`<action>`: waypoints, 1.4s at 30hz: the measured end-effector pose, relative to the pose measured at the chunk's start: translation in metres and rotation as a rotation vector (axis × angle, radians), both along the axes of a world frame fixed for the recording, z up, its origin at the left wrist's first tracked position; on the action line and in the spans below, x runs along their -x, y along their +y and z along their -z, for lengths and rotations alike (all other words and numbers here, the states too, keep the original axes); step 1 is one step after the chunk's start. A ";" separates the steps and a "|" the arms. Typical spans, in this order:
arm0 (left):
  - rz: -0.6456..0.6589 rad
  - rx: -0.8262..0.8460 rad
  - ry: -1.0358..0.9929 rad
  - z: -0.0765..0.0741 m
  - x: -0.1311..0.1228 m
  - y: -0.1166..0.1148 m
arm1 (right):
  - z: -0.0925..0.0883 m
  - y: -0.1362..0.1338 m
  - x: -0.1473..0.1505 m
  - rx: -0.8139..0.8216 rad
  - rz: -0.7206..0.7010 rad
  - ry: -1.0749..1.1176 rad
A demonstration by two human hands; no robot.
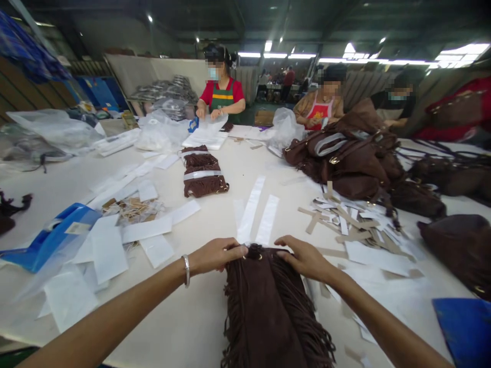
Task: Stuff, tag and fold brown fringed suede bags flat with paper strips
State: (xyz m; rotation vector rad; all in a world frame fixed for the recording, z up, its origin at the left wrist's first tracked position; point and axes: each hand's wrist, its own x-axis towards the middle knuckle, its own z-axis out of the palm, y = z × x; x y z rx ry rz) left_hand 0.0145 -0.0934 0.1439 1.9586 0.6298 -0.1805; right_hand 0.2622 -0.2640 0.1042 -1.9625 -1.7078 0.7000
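A dark brown fringed bag [264, 312] lies flat at the table's near edge, its top pointing away from me. My left hand [218, 254] grips the bag's top left corner, thumb on top and fingers underneath. At the top right corner my right hand [303, 257] holds the edge in the same way. Gold eyelets show along the bag's top, close to my left thumb. Just beyond it lie two white strips, a longer left strip [251, 209] and a shorter right strip [267, 220]. Farther off rest folded brown fringed bags [205, 179] with pale bands around them.
Brown bags are heaped [353, 153] at the right. Cardboard and paper scraps [356, 225] lie before them. On the left are white paper pieces [109, 250], a blue tape dispenser [61, 235] and clear plastic bags [161, 125]. Several co-workers, one in a green apron [222, 99], are across the table.
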 end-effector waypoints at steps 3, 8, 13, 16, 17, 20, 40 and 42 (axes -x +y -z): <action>-0.074 -0.243 0.003 0.020 -0.010 -0.004 | -0.024 0.003 0.023 -0.035 0.031 0.111; -0.062 -0.238 -0.038 0.038 -0.019 -0.006 | -0.027 0.025 0.062 -0.082 0.113 0.035; -0.155 -0.421 -0.137 0.029 -0.003 -0.011 | 0.001 0.035 0.062 -0.025 0.217 0.254; -0.218 -0.636 -0.263 0.020 -0.004 -0.040 | 0.010 0.033 0.061 -0.043 0.255 0.280; -0.195 -0.660 -0.299 0.021 -0.008 -0.053 | 0.011 0.032 0.063 -0.067 0.255 0.274; -0.144 -0.655 -0.364 0.040 -0.022 -0.085 | 0.010 0.027 0.069 -0.140 0.249 0.198; -0.084 -0.586 -0.261 0.136 -0.054 -0.053 | 0.029 -0.004 0.074 -0.317 0.289 0.202; -0.049 -0.592 -0.166 0.134 -0.057 -0.056 | 0.027 -0.005 0.076 -0.285 0.310 0.251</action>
